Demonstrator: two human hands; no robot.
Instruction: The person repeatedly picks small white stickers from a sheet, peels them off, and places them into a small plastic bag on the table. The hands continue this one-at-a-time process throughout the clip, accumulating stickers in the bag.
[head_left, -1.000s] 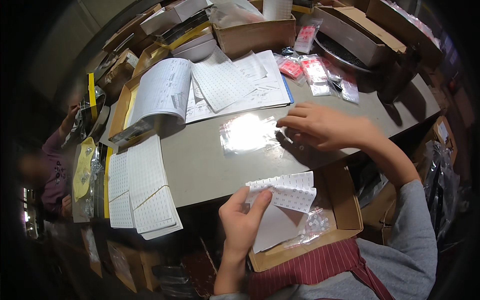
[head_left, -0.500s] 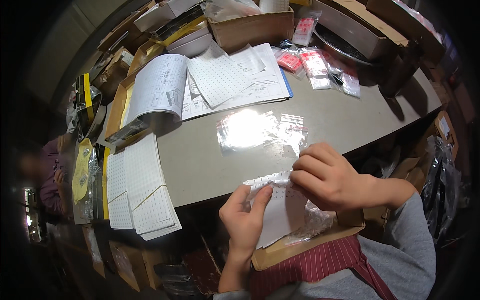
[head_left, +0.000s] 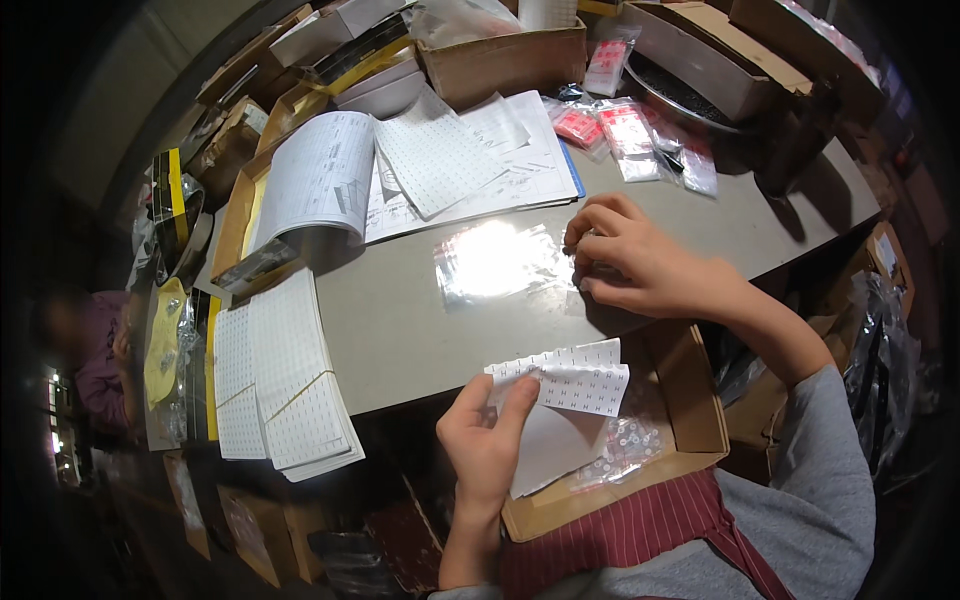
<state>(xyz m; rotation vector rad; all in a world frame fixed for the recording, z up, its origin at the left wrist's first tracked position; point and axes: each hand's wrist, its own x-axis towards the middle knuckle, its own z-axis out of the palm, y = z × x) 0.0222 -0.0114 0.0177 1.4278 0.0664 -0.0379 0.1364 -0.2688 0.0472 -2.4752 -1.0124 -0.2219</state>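
My left hand [head_left: 480,430] pinches a folded white label sheet [head_left: 585,385] printed with rows of small dark characters. The sheet's top curls over, and its plain white backing hangs below. Over the tabletop, my right hand [head_left: 640,255] has its fingers curled down at the right end of a pile of clear zip bags [head_left: 490,262]. Whatever lies at its fingertips is hidden or too small to make out. Below the sheet, a shallow cardboard box [head_left: 690,400] rests at my lap, with a clear bag of small round white pieces [head_left: 625,448] in it.
Stacked label sheets [head_left: 290,375], held by a rubber band, lie at the table's left edge. Behind them are an open booklet [head_left: 320,180] and loose printed papers [head_left: 440,150]. Red-and-white bags [head_left: 630,140], a round tray [head_left: 680,95] and cardboard boxes [head_left: 505,60] line the back.
My right hand has left the label sheet and moved up and away to the zip bags. The left hand keeps its hold, and the sheet's right side now shows.
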